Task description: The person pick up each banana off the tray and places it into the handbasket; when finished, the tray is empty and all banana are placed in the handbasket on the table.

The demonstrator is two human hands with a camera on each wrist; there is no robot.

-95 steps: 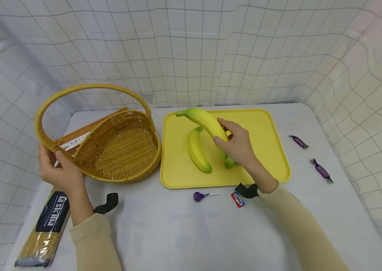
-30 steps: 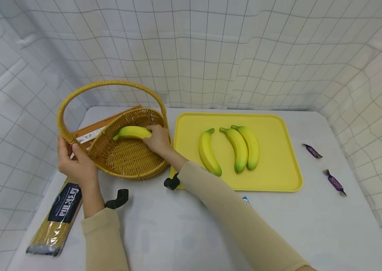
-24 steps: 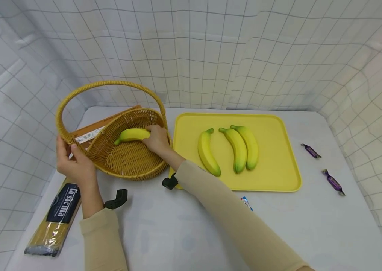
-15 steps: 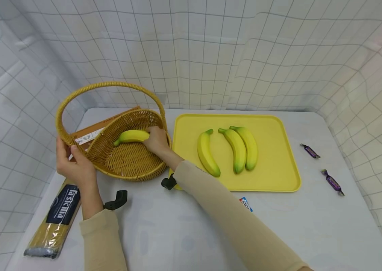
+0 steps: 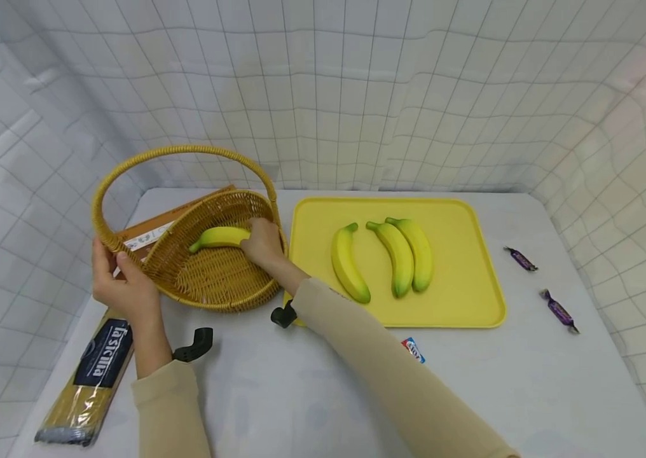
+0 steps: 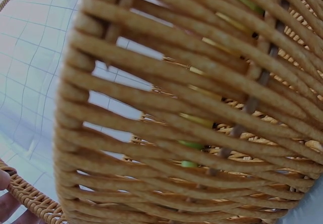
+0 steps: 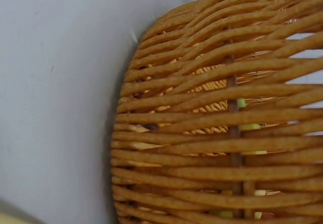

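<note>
At the left stands a wicker basket [image 5: 217, 280] with a tall arched handle. My left hand [image 5: 125, 289] grips its left rim at the foot of the handle; in the left wrist view the woven wall [image 6: 176, 108] fills most of the picture. Inside the basket a yellow banana [image 5: 220, 237] with a green tip lies crosswise. My right hand [image 5: 264, 245] reaches over the right rim and holds the banana's right end, which the fingers hide. Through the basket's gaps, the right wrist view shows bits of yellow and green.
On a yellow tray [image 5: 460, 267] lie three more bananas [image 5: 350, 264]. Two purple wrapped candies [image 5: 559, 312] are at the right; a small red-blue candy [image 5: 412, 350] sits by my right sleeve. A pasta packet [image 5: 88, 375] lies front left, and a flat brown-and-white box [image 5: 148, 234] behind the basket.
My right hand has carried a banana from above the tray leftward into the basket, lowering it slightly over the last second. The left hand keeps its grip on the rim.
</note>
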